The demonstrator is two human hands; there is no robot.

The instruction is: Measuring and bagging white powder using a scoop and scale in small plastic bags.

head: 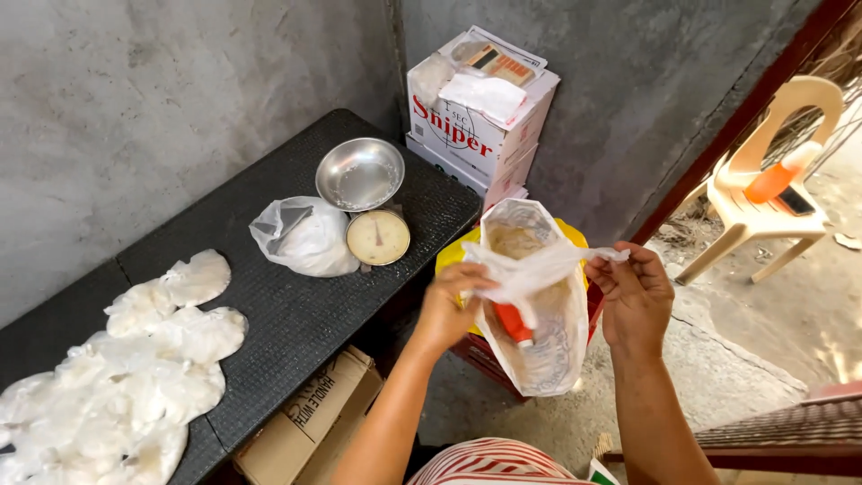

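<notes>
Left hand (446, 310) and right hand (636, 296) both pinched shut on a thin clear plastic bag (530, 310), stretching its top edge between them; an orange-red scoop handle (514, 323) shows inside it. Bag hangs off the right end of the black textured bench (296, 314), over a yellow sack (453, 256). On the bench: round dial scale (378, 237) with steel pan (360, 173), filled bag (305, 236) touching its left side, pile of sealed white packets (135, 368) at the far left.

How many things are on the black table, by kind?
Metal bowl: 1
Round dial scale: 1
Loose clear plastic bag: 1
Heap of white filled bags: 1, bags too bunched to count
Total: 4
</notes>
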